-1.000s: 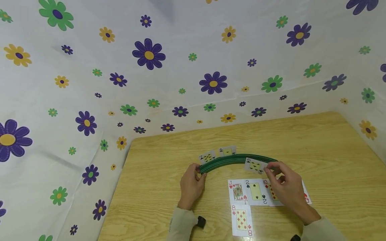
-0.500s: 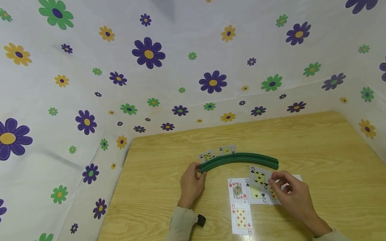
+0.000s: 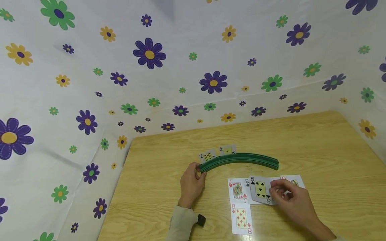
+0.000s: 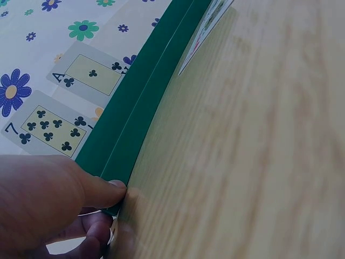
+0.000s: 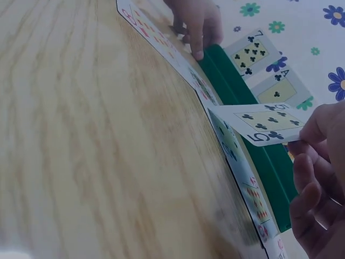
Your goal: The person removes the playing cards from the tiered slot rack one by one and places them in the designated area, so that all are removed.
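My left hand (image 3: 192,184) pinches the left end of a curved green card holder (image 3: 241,158), thumb on its near side in the left wrist view. A seven of clubs (image 4: 54,127) and an ace of clubs (image 4: 90,74) stand in the holder's left half. My right hand (image 3: 294,201) pinches a five of clubs (image 3: 260,189) by its right edge, between thumb and fingers. The five is tilted over a two of spades (image 5: 229,141) in the row of face-up cards, with its far edge close over that card in the right wrist view.
Left of the five lies a jack of hearts (image 3: 237,190), with an eight of diamonds (image 3: 241,219) below it. A ten of diamonds (image 5: 255,204) is partly covered, and another card (image 3: 291,180) lies behind the right hand. Flowered sheeting (image 3: 181,73) surrounds the wooden table (image 3: 150,201).
My right hand has drawn the five of clubs away from the holder's right part, back toward me and down over the card row. The left hand stays on the holder.
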Tool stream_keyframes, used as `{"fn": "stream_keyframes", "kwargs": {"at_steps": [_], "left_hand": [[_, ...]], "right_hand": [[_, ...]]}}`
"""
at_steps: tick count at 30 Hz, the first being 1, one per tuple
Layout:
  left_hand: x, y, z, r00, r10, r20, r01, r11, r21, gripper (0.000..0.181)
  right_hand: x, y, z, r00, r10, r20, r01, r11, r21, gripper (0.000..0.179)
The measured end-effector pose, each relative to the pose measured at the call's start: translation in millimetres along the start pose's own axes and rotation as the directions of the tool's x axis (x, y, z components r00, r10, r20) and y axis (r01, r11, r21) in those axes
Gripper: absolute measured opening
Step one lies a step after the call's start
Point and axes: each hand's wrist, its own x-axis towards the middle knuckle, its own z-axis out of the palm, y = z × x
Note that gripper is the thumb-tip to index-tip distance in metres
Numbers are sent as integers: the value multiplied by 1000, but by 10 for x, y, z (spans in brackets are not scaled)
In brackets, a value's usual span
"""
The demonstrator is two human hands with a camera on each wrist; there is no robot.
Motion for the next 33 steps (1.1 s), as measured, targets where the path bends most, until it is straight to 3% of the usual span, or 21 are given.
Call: {"fn": "stream_keyframes", "kwargs": {"at_steps": [8,14,19,25,33], "left_hand": [[4,-4,10,1000,17,-10,-17,1000,-10,29],[8,-29,28,1000,0,-3,0,1000,0,28],[6,-30,27,1000,-14,4,14,1000,0,28],[7,-28,22,1000,-13,1,13,1000,2,29],[7,-48,31,1000,-21,13,21,1000,3,30]], "right_hand": [[-82,54,-14,997,6,73,-1,998,-64,23],[-143,34,-39,981,50,189,-27,992,-122,36],[-180,-26,-64,950,138,280,-98,983,-152,43],[-209,-70,-59,884,305,355,-253,949,-187,49],[-264,-83,-39,893,294,340,-221,946,-236,43]]}}
